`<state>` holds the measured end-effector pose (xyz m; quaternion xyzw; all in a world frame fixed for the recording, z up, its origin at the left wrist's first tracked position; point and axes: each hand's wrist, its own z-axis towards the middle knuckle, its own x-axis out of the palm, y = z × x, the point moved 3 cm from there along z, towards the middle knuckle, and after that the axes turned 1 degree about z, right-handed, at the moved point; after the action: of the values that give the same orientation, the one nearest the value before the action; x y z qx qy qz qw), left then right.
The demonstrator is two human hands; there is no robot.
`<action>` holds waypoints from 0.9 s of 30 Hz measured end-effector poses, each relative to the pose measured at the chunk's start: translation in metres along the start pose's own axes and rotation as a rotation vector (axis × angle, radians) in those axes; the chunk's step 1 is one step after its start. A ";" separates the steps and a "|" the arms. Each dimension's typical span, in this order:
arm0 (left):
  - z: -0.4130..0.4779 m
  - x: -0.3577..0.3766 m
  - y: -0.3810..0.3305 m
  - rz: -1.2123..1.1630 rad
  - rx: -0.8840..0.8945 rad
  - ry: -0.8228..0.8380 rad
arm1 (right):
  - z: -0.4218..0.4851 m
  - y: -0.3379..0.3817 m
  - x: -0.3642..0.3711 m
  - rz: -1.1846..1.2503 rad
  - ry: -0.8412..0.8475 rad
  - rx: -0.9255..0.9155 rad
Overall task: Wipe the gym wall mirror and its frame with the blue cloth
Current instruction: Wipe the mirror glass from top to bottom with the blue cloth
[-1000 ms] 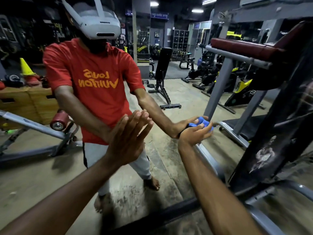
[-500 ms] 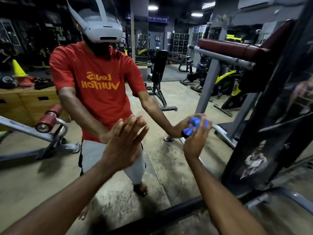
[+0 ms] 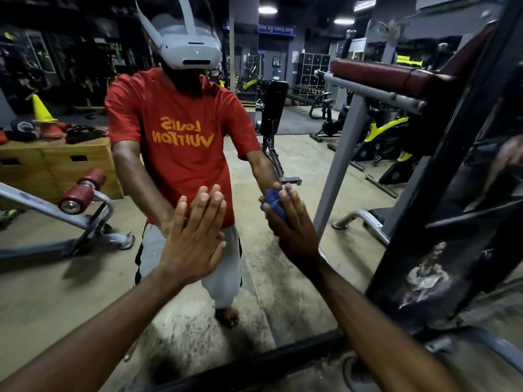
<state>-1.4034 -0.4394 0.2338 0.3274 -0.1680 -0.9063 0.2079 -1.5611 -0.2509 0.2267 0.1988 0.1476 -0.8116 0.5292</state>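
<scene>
Mirror [image 3: 70, 292] smooth, pretty glossy, full of gym reflections; crumpled blue cloth [image 3: 273, 202] pressed under flat-fingered right hand [image 3: 294, 233], left hand [image 3: 195, 241] flat alongside, empty.

A dim gym with a worn, scuffed concrete floor [image 3: 42, 301]. Round ceiling lights [image 3: 267, 9] glow against a dark ceiling. At left, a yellow cone [image 3: 41, 108] stands on wooden plyo boxes [image 3: 56, 168], near a grey bench frame with red roller pads [image 3: 82, 190]. At centre stands a black adjustable bench [image 3: 273, 108]. Behind it are cubby lockers [image 3: 314, 69] and a dumbbell rack [image 3: 308, 91]. At right, a grey machine post [image 3: 339, 165] carries a maroon pad [image 3: 387, 76], beside a yellow-and-black exercise bike [image 3: 387, 137].
</scene>
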 end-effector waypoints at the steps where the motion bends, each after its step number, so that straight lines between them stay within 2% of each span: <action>1: 0.002 0.001 -0.005 -0.009 0.012 -0.005 | 0.002 -0.008 -0.008 0.006 0.036 0.031; 3: 0.011 0.001 -0.016 -0.032 0.015 -0.012 | 0.008 -0.032 -0.023 0.079 -0.053 0.144; 5: 0.024 -0.001 -0.027 -0.052 0.008 -0.020 | 0.014 -0.056 -0.028 0.168 -0.260 0.434; 7: 0.038 -0.004 -0.036 -0.067 0.001 -0.033 | 0.015 -0.056 -0.025 0.113 -0.392 0.492; 9: 0.052 -0.006 -0.045 -0.075 -0.003 -0.040 | 0.020 -0.043 -0.022 0.097 -0.408 0.394; 13: 0.069 -0.008 -0.056 -0.072 -0.006 -0.014 | 0.013 -0.043 -0.019 -0.002 -0.227 -0.068; 14: 0.071 -0.007 -0.060 -0.068 0.003 -0.016 | 0.009 -0.057 -0.021 -0.049 -0.195 -0.136; 16: 0.079 -0.003 -0.072 -0.074 0.053 -0.032 | 0.004 -0.089 -0.031 -0.097 -0.186 -0.157; 18: 0.087 0.002 -0.086 -0.073 0.086 -0.022 | 0.000 -0.117 -0.046 -0.103 -0.190 -0.074; 20: 0.095 0.007 -0.100 -0.058 0.062 0.009 | -0.004 -0.138 -0.058 -0.024 -0.162 0.115; 23: 0.097 0.013 -0.105 -0.043 0.016 0.022 | -0.008 -0.157 -0.060 0.101 -0.365 0.540; 24: 0.096 0.014 -0.105 -0.039 0.013 0.016 | -0.009 -0.158 -0.058 0.140 -0.419 0.613; 26: 0.096 0.016 -0.105 -0.042 0.001 -0.003 | -0.010 -0.149 -0.052 0.110 -0.380 0.565; 27: 0.096 0.016 -0.107 -0.045 -0.010 -0.009 | -0.013 -0.144 -0.049 0.072 -0.311 0.453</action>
<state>-1.5070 -0.3393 0.2484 0.3258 -0.1568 -0.9131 0.1883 -1.6733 -0.1486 0.2428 0.1902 -0.1278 -0.8254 0.5160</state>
